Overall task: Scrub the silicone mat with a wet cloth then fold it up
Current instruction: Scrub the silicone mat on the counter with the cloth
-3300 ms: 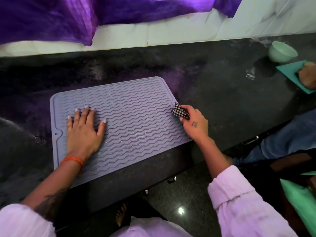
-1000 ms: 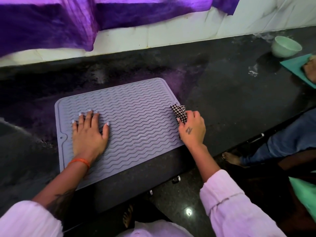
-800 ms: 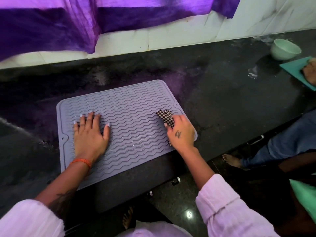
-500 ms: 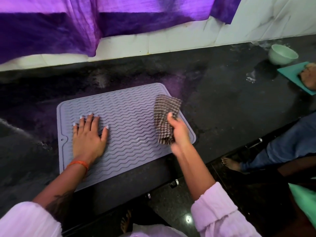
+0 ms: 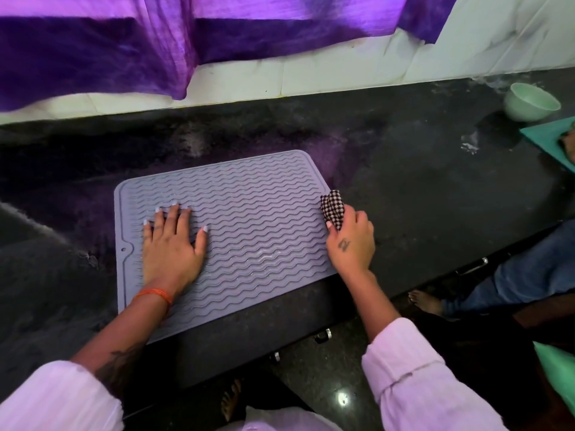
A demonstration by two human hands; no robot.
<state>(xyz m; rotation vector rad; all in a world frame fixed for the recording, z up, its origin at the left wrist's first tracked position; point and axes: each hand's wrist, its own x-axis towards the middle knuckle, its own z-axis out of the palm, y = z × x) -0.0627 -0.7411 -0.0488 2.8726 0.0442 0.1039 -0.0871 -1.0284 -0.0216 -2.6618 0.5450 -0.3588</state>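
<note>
Presently we are cataloguing risks first. Silicone mat (image 5: 249,219): lying flat on the dark counter (image 5: 420,197), near edge close to the counter lip; a hard stroke could be sliding it off, or bunching it, should the pinning hand lift. Left hand (image 5: 172,244): fingers straight, pressing the mat's left part. Right hand (image 5: 350,241): fingers curled, clamped on the checked cloth (image 5: 332,207) at the mat's right edge. Cloth wetness: probably damp, though we cannot confirm. Counts: one mat, one cloth, one bowl (image 5: 530,101) far right.
</note>
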